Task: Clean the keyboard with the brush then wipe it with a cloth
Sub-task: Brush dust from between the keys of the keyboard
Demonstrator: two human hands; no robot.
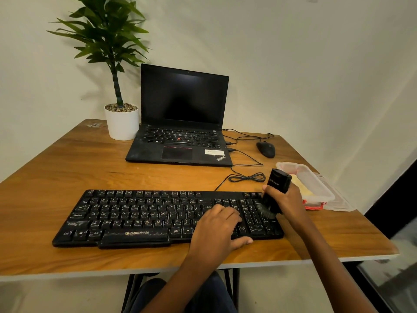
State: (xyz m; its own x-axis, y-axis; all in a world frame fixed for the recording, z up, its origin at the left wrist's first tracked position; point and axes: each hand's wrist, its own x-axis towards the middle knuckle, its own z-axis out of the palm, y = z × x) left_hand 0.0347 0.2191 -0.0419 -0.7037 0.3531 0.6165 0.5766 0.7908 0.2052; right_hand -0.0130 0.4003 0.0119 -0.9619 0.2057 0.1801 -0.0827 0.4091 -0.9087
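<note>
- Nearest the camera, the person's knees show dark below the table (67, 256) edge, and both bare forearms reach up over it.
- The left hand (216, 227) lies flat on the keyboard (144, 218), fingers loosely spread over the keys right of the main block and the thumb hooked along the front edge; it pins the board down.
- The right hand (285, 204) is wrapped tight around the black brush (276, 188), with the bristles pointing down onto the number pad at the keyboard's right end.
- To do this step well, I judge short strokes along the gaps between key rows work best, flicking the pale dust off the right edge and not back across the keys, while the left hand keeps the board from sliding.
- The pale smears across most keys suggest brushing has much ground left to cover; wiping comes after.
- Just right of the brush hand sits a clear lidded box (316, 190) with something pale yellow inside, possibly the cloth, though the plastic blurs it too much to say.
- The bristle tips are partly hidden by the brush body and the fingers, so how firmly they press is unclear.
- Farther back stand the laptop (180, 123), its screen dark, a mouse (266, 149) and a potted plant (121, 114).
</note>
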